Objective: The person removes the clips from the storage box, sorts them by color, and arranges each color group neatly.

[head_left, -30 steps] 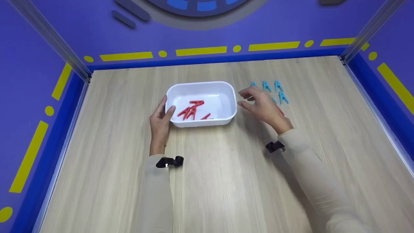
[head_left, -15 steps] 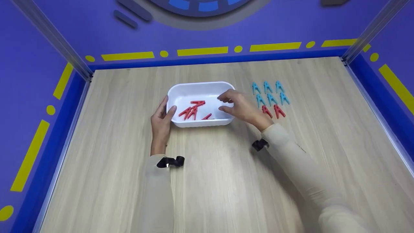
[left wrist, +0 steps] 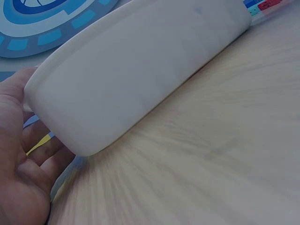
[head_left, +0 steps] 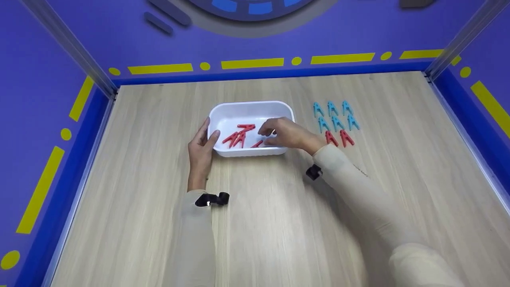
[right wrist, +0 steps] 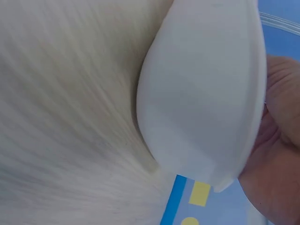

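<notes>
A white plastic tub (head_left: pixel 275 104) stands on the table with several red clothespins (head_left: pixel 241 137) inside. At its left end my left hand (head_left: pixel 201 149) grips the wall, thumb over the rim; the left wrist view shows the tub's side (left wrist: pixel 117 79) against that hand (left wrist: pixel 23 154). My right hand (head_left: pixel 287 133) reaches over the right rim into the tub, thumb and fingers bent but apart. Close to its thumb lies one red clothespin (head_left: pixel 257 144), partly hidden by the front wall. In the right wrist view the tub (right wrist: pixel 201 93) hides the fingertips of the hand (right wrist: pixel 276 154).
Right of the tub, several light-blue clothespins (head_left: pixel 336 122) lie in two rows on the wooden table (head_left: pixel 255 215). Two red clothespins (head_left: pixel 346 138) form a row in front of them. Blue-purple panels (head_left: pixel 255 46) with yellow marks enclose the back and sides.
My right hand has moved left from beside the blue clothespins, over the rim and down into the tub. That uncovered the two red clothespins on the table. My left hand keeps its grip.
</notes>
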Demonstrator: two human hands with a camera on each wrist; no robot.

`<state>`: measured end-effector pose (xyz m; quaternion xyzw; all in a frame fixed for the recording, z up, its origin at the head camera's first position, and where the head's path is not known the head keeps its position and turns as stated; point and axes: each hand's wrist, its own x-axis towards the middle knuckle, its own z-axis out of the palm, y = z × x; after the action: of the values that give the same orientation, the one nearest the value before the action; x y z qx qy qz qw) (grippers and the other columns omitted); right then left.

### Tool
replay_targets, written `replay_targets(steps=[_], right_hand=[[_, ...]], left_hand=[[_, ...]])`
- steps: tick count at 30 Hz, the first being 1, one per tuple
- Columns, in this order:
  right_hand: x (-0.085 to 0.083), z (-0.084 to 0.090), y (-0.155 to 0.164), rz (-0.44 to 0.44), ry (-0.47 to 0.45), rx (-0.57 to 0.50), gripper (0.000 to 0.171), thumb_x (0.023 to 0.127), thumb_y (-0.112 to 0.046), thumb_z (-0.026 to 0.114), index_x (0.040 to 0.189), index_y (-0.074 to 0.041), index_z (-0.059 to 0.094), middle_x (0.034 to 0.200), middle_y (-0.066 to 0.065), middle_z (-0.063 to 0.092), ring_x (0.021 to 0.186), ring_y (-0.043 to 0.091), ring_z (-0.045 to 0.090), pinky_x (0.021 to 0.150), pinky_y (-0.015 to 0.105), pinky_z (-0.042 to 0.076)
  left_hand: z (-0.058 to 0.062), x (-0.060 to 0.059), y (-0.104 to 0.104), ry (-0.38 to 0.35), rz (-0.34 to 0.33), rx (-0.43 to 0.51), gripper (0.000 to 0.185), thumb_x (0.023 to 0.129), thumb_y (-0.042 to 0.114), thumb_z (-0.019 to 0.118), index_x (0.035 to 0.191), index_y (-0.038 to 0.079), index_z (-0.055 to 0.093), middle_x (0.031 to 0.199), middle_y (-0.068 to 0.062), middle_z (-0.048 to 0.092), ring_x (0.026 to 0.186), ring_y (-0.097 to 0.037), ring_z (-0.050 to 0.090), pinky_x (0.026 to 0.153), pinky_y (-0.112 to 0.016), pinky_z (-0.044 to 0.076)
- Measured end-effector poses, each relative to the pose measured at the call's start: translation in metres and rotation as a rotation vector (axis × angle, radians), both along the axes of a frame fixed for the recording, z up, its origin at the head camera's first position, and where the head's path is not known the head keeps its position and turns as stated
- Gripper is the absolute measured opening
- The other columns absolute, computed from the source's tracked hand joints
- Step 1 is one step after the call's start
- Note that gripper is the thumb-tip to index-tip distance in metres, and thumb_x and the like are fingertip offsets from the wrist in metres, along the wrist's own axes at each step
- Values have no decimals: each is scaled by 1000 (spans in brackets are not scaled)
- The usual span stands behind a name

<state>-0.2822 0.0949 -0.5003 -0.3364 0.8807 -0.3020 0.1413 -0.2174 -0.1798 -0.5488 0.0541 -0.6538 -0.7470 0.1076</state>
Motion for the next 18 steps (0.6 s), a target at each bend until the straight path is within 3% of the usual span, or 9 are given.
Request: replay_targets(steps=[4, 11, 18], right_hand=[[-6, -3, -2, 46, 2, 24, 29, 97, -4, 78, 125, 1, 75, 120, 15, 74, 110, 28, 70, 101, 41, 59], [-13, -5, -6, 122, -5, 60, 28, 93, 2, 79, 121, 4, 76, 114, 16, 75, 106, 29, 71, 97, 41, 60], [-15, -7, -8, 144, 13, 73, 22, 94, 1, 79, 115, 2, 78, 110, 14, 76, 104, 27, 71, 95, 40, 60]], left_hand=[[0, 0, -1, 21, -6, -6, 60, 101, 13, 76, 155, 3, 53, 164, -11, 45, 155, -23, 36, 125, -30, 33], [-26, -13, -6, 46, -1, 16, 61, 100, 12, 77, 155, 7, 54, 164, -8, 46, 154, -22, 36, 125, -31, 33], [-29, -14, -7, 63, -2, -3, 60, 99, 20, 80, 154, 11, 57, 162, -4, 49, 153, -18, 38, 123, -27, 35]])
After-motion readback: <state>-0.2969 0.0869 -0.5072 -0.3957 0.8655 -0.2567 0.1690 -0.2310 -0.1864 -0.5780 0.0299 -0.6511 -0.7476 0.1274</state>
